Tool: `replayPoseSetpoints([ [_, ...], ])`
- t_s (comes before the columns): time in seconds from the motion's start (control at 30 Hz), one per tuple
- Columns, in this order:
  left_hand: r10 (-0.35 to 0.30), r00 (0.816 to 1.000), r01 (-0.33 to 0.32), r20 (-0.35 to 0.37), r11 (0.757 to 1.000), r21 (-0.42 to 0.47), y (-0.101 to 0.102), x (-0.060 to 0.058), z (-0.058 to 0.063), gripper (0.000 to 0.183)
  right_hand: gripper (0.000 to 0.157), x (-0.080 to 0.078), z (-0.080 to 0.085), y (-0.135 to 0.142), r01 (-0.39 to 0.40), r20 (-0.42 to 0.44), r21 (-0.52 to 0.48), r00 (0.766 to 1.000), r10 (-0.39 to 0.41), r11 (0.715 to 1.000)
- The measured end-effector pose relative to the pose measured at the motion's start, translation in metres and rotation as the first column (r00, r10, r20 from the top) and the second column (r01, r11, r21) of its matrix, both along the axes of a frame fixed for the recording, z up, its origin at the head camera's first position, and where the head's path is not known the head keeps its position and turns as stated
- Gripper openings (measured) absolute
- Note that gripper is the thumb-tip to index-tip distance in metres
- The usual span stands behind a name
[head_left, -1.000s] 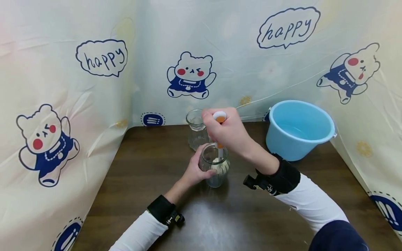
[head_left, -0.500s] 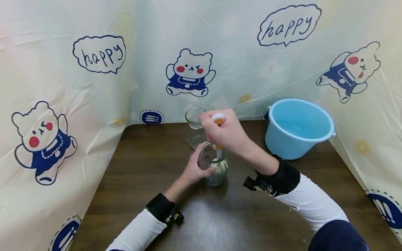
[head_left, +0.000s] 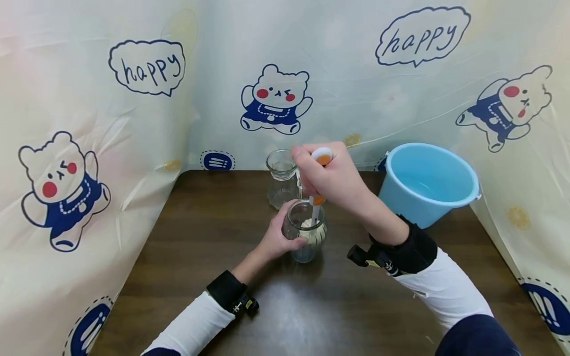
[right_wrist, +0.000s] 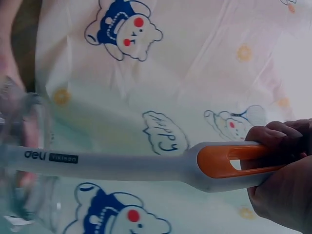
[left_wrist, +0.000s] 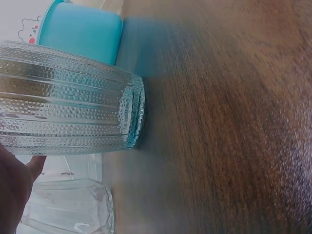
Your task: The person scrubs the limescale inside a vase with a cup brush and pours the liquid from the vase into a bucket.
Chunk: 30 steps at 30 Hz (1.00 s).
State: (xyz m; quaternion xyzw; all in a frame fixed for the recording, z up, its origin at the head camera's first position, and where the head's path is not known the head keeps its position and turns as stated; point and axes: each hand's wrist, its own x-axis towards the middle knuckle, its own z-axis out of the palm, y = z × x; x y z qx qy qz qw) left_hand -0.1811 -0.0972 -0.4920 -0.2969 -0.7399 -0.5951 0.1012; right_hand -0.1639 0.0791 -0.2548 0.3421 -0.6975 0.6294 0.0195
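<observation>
Around the side of a clear ribbed glass jar (head_left: 305, 254), my left hand (head_left: 278, 235) holds it upright on the table, thumb at the near side. My right hand (head_left: 336, 170) grips a bottle brush (head_left: 315, 212) by its white and orange handle, above the jar mouth. The brush's pale head is inside the jar, seen through the glass. In the left wrist view the textured jar (left_wrist: 73, 107) fills the left side. In the right wrist view, the brush shaft (right_wrist: 131, 165) runs into the blurred jar rim, with fingers curled at the handle's end.
Close behind the held jar stands a second clear glass jar (head_left: 278, 190) with a narrowed neck. A light blue bucket (head_left: 405, 200) is at the back right. The brown wooden table (head_left: 200, 222) meets a printed cloth backdrop (head_left: 213, 109) on its far and side edges.
My right hand has moved slightly up and to the right, with the brush leaning a little more. The left hand keeps its hold on the jar. The head view has shifted slightly.
</observation>
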Motion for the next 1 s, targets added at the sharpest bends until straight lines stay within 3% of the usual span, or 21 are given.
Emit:
replayPoseSetpoints([
  [0.17, 0.009, 1.000, -0.009, 0.006, 1.000, 0.019, -0.007, 0.002, 0.000, 0.104, 0.047, -0.009, -0.034, -0.010, 0.017, 0.079, 0.002, 0.997, -0.017, 1.000],
  [0.27, 0.013, 1.000, -0.013, 0.011, 0.999, 0.031, -0.010, 0.003, -0.002, 0.104, 0.048, -0.012, -0.046, -0.012, 0.015, 0.122, -0.037, 0.992, -0.010, 0.999],
  [0.37, -0.002, 1.000, 0.001, 0.017, 0.999, 0.040, -0.010, 0.002, -0.005, 0.098, 0.049, -0.010, -0.043, -0.007, 0.000, 0.130, -0.111, 0.991, 0.014, 0.994],
  [0.53, -0.062, 0.997, 0.060, 0.046, 0.998, 0.027, -0.008, -0.002, -0.003, 0.088, 0.050, -0.009, -0.036, 0.006, -0.038, 0.146, -0.273, 0.986, 0.080, 0.961],
  [0.83, -0.058, 0.996, 0.059, 0.064, 0.998, -0.019, -0.013, 0.001, 0.000, 0.090, 0.052, 0.010, -0.064, -0.008, 0.027, 0.152, -0.239, 0.988, 0.009, 0.971],
  [1.0, -0.036, 0.998, 0.036, 0.043, 0.999, 0.002, -0.016, 0.006, -0.004, 0.090, 0.050, 0.016, -0.051, -0.013, -0.029, 0.090, -0.402, 0.993, 0.071, 0.915],
])
